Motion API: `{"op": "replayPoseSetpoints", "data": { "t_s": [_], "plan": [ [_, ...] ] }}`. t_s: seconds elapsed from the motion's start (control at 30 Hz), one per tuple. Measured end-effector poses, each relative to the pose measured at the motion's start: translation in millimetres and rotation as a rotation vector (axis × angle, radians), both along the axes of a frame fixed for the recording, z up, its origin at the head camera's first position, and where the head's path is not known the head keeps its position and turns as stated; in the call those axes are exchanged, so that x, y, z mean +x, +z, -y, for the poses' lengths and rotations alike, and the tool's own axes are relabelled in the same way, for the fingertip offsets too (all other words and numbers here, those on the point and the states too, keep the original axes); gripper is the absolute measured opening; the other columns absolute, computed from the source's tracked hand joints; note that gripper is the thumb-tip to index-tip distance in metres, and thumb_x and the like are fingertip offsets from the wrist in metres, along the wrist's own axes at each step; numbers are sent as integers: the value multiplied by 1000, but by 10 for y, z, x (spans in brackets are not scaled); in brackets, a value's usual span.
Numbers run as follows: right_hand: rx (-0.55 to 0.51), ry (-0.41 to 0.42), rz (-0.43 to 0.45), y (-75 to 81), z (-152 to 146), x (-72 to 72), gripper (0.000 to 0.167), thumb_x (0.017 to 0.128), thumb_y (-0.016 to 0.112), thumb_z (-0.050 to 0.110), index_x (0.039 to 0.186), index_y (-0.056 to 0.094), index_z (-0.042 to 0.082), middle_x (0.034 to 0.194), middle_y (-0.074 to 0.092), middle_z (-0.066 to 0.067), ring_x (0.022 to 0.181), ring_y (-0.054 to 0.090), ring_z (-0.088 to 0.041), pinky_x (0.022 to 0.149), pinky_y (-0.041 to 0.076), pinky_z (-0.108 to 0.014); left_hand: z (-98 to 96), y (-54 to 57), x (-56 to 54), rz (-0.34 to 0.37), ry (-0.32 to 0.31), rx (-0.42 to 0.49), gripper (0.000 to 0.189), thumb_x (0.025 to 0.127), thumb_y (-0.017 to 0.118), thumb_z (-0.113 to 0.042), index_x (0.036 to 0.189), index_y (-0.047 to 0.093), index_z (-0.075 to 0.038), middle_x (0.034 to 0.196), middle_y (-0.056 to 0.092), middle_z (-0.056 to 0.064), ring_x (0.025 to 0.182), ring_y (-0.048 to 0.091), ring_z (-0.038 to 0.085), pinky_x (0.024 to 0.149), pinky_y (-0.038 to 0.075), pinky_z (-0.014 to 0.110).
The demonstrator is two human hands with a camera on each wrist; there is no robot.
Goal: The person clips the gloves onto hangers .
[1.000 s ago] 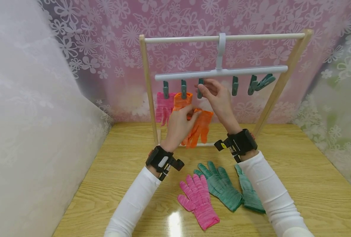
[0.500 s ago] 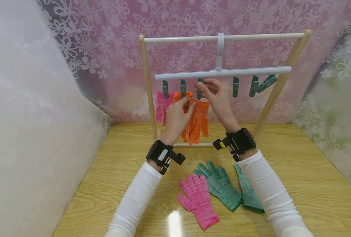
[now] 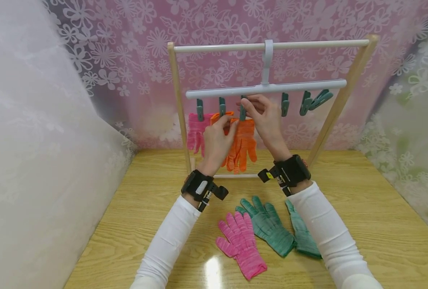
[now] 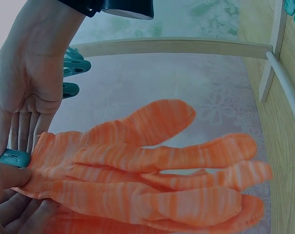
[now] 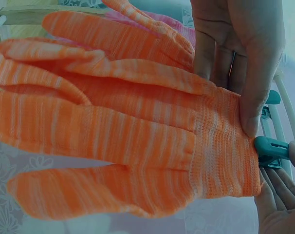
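Observation:
My left hand pinches the cuff of an orange knit glove between thumb and fingers. The fingers of that glove hang downward. With my right hand I pinch a green clothespin, third from the left on the white hanger bar. In the right wrist view the clothespin meets the edge of the glove's cuff. Behind my left hand a second orange glove hangs from a clothespin. Further left a pink glove hangs from another clothespin.
A wooden rack carries the hanger by its hook. Several spare clothespins hang at the right. On the table lie a pink glove, a green glove and another green glove, partly under my right sleeve.
My left hand has raised the orange glove, bringing its cuff up to the third clothespin. The right hand keeps its pinch on that clothespin. The hanger has swayed slightly.

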State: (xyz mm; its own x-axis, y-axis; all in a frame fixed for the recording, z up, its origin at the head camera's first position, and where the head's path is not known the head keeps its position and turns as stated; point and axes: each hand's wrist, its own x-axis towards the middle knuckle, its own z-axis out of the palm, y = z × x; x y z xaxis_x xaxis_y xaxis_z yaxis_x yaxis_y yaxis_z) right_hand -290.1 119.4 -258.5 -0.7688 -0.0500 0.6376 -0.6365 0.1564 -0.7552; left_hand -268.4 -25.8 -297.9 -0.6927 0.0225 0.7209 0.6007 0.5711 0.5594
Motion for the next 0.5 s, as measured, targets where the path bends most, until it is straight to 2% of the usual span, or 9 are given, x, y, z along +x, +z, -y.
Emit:
{"op": "replayPoseSetpoints", "data": {
  "t_s": [0.1, 0.17, 0.37, 0.5],
  "plan": [
    [-5, 3, -9, 0, 2, -7, 29, 101, 66, 21, 119, 69, -2, 115, 72, -22, 100, 72, -12, 91, 57, -28, -9, -4, -7, -21, 7, 24, 24, 102, 65, -21, 114, 72, -2, 93, 77, 12, 40, 40, 16, 42, 25, 20],
    [-9, 8, -6, -1, 2, -17, 28, 101, 66, 21, 118, 69, -1, 114, 73, -19, 100, 72, -12, 92, 57, -28, -18, 2, -11, -41, 18, 37, 24, 102, 65, -22, 113, 73, -2, 94, 77, 12, 41, 44, 16, 42, 26, 20],
    [-2, 8, -1, 2, -6, -34, 28, 101, 65, 22, 119, 70, 0, 112, 76, -12, 99, 71, -11, 94, 56, -29, -44, 25, -22, -121, 79, 33, 22, 101, 66, -22, 107, 73, -2, 92, 78, 10, 56, 65, 21, 47, 41, 22],
    [6, 2, -10, 1, -17, -40, 27, 101, 65, 21, 118, 70, 1, 111, 76, -10, 99, 71, -10, 95, 56, -29, -67, 33, -22, -129, 94, 32, 22, 101, 66, -22, 106, 73, -3, 89, 78, 8, 63, 68, 21, 53, 49, 26]
  ]
}}
